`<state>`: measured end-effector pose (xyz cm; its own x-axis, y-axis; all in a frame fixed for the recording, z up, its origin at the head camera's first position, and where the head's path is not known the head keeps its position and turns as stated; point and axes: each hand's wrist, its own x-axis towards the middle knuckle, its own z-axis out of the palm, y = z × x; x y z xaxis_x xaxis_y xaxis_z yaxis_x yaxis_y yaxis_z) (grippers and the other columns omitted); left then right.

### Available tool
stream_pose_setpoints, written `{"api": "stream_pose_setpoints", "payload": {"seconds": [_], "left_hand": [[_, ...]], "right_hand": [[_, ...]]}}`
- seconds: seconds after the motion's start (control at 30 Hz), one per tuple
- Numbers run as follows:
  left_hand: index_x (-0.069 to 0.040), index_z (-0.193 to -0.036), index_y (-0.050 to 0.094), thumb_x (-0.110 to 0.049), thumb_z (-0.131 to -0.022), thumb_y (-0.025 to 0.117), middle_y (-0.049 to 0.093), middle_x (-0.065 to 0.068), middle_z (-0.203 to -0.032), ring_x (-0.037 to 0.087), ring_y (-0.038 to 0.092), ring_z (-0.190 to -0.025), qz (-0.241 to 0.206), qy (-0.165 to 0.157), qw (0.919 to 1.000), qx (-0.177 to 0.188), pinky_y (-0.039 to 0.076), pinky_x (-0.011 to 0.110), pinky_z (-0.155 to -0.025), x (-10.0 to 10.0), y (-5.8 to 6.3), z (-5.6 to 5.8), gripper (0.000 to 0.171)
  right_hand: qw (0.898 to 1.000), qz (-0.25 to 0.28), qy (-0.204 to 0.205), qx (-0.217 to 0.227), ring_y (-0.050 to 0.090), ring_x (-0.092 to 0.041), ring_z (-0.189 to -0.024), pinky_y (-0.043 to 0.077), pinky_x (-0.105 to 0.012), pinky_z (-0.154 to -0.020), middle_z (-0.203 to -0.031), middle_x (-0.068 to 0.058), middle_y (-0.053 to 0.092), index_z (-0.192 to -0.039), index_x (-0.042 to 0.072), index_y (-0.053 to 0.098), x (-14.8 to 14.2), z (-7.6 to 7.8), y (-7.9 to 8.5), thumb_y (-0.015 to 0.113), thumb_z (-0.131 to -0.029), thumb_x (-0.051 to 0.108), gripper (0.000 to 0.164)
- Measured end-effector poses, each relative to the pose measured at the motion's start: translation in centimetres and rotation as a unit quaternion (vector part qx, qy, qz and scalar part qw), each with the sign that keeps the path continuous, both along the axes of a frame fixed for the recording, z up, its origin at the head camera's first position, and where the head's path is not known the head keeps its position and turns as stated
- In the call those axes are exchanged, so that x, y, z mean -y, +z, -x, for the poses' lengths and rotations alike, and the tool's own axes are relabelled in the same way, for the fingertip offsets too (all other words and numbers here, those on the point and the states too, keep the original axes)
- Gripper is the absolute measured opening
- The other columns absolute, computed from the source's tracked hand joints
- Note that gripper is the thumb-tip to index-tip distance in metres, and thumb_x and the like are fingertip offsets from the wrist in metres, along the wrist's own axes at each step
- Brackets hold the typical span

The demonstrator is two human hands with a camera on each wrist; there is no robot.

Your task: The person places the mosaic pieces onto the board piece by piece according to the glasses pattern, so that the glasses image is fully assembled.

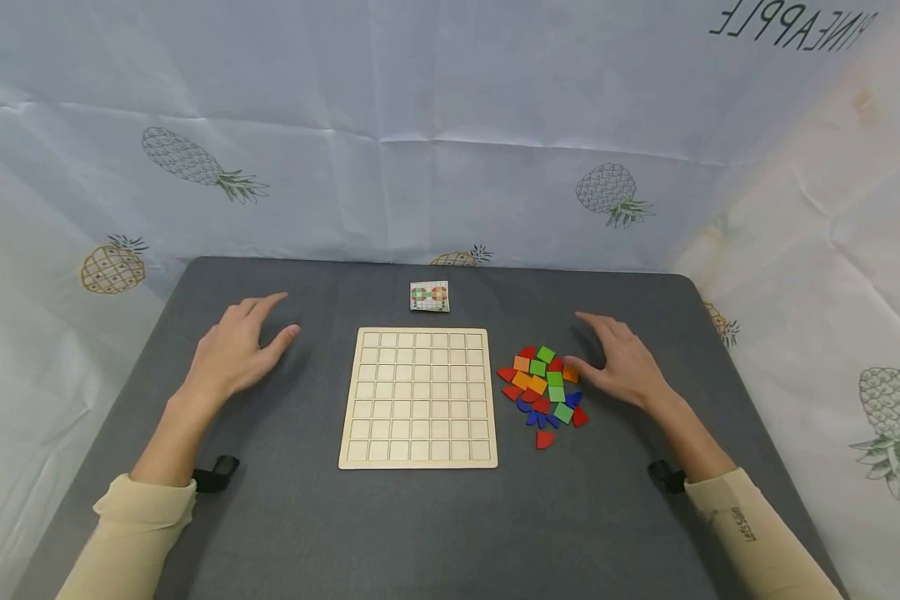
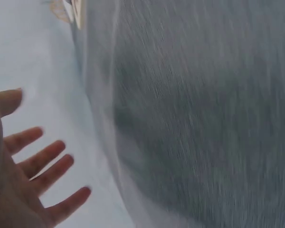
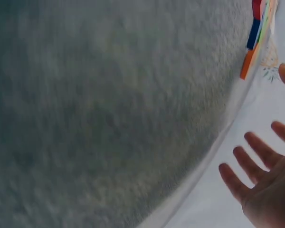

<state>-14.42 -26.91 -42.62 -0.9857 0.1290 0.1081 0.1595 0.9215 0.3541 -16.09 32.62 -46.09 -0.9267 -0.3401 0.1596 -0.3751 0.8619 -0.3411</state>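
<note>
A square wooden grid board [image 1: 417,465] lies in the middle of the grey table. Left of it, my left hand [image 1: 234,348] is held with fingers extended and nothing in it; the left wrist view shows the same hand [image 2: 23,185] with its fingers spread. On the board's right lies a loose pile of flat pieces [image 1: 537,385] in red, orange, green and blue, some square, some with curved edges. My right hand [image 1: 621,364] is at the pile's right side, thumb close to an orange piece [image 1: 571,374]; whether they touch I cannot tell. In the right wrist view this hand [image 3: 270,190] holds nothing.
A small stack of printed pattern cards [image 1: 429,297] sits behind the board. The grey table [image 1: 420,542] has rounded back corners. A white curtain [image 1: 420,100] printed with pineapples hangs behind and at both sides. Each wrist wears a black strap.
</note>
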Motion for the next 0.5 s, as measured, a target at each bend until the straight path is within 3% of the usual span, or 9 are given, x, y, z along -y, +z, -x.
{"api": "stream_pose_setpoints", "payload": {"seconds": [0.13,0.3,0.5], "left_hand": [[-0.007,-0.157,0.053,-0.042,-0.110,0.061,0.058,0.027,-0.151,0.048,0.058,-0.136,-0.042,-0.024,0.9964,0.069,0.048,0.076,-0.097,-1.6,-0.2,-0.6,0.059],[-0.005,-0.155,0.055,-0.038,-0.110,0.064,0.061,0.025,-0.149,0.043,0.064,-0.130,-0.093,-0.084,0.9832,0.132,0.052,0.066,-0.101,-3.4,-0.8,-1.9,0.057],[-0.002,-0.151,0.058,-0.033,-0.109,0.068,0.065,0.022,-0.140,0.037,0.067,-0.122,-0.149,-0.125,0.9697,0.148,0.055,0.057,-0.102,-5.3,-1.5,-2.7,0.053]], "right_hand": [[0.999,0.024,0.018,0.041,0.053,-0.047,-0.143,0.043,-0.072,-0.115,-0.157,-0.022,0.058,-0.155,0.010,0.055,0.3,-0.1,-0.2,0.079,-0.099,0.035,0.066],[0.995,0.042,0.050,0.072,0.061,-0.043,-0.135,0.047,-0.067,-0.113,-0.147,-0.019,0.066,-0.148,0.007,0.062,0.6,-0.1,-0.3,0.078,-0.101,0.025,0.052],[0.990,0.068,0.091,0.086,0.070,-0.031,-0.109,0.057,-0.053,-0.099,-0.124,-0.013,0.076,-0.131,0.005,0.072,0.8,0.2,-0.2,0.080,-0.099,0.013,0.034]]}}
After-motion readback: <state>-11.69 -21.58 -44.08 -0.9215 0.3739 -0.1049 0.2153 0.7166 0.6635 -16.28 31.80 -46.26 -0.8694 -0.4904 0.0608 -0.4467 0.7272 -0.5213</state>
